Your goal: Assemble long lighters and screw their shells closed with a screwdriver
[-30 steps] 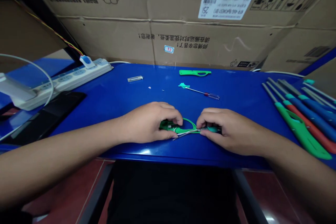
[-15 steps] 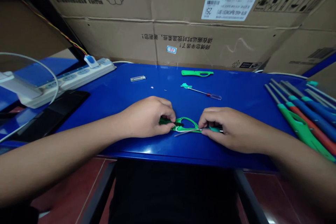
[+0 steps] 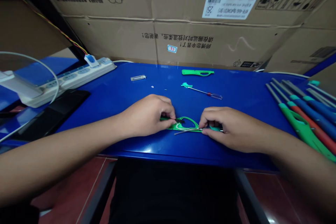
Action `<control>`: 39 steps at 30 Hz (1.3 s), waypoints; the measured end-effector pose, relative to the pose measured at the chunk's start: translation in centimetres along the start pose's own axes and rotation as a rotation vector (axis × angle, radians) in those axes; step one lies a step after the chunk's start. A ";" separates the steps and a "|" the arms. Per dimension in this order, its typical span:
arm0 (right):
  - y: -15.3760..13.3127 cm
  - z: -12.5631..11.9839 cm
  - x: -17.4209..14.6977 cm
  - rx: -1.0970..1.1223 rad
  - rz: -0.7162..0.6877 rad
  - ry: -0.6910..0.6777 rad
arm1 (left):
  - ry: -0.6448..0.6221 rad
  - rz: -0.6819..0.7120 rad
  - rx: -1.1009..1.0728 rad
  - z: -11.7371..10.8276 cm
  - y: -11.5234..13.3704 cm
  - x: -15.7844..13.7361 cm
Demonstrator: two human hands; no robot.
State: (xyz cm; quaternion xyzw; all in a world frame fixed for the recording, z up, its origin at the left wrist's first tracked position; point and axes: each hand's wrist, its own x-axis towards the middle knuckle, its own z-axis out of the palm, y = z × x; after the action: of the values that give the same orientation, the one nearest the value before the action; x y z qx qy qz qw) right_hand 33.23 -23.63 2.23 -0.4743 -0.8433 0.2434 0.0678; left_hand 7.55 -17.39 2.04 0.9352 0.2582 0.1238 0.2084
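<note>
Left hand [image 3: 152, 117] pinched nearly closed, thumb against fingertips, apparently on a small black part [image 3: 179, 121] inside the open green casing [image 3: 187, 128], near the middle of the worktop's [image 3: 118, 89] front edge; right hand [image 3: 225, 127] likewise pinched at the casing's narrow end, beside a thin grey rod [image 3: 183, 132], exact grip impossible to tell. Seemingly mid-handling of the inner parts, with a white wire [image 3: 177, 126] curving across the casing; calling next, by the look of it, for a steady right-side hold and small, careful finger movements clear of the wire. Little room toward the front edge. More open surface behind, up to a clear tube [image 3: 138, 78], a screwdriver [image 3: 209, 94] with its tip at a teal piece [image 3: 187, 85], and a second green shell [image 3: 194, 72] near the back edge. Bounded toward the left edge by a power strip [image 3: 69, 77], toward the right by several lighters [image 3: 312, 126].
</note>
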 end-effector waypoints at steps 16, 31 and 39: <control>0.4 -0.1 0.1 -0.049 -0.144 -0.059 | -0.125 -0.244 -0.335 0.5 -1.5 0.9; -0.2 -0.7 1.3 -0.135 -0.201 -0.149 | -0.164 -0.220 -0.368 0.2 -2.0 1.0; 0.0 -0.2 0.8 -0.139 -0.208 -0.097 | -0.177 -0.184 -0.408 0.5 -1.9 1.1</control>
State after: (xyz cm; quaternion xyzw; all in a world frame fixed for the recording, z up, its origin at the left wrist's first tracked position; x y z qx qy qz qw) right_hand 32.86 -22.90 2.30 -0.3754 -0.9052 0.1986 0.0185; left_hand 7.79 -15.48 0.81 0.8534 0.2926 0.0716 0.4254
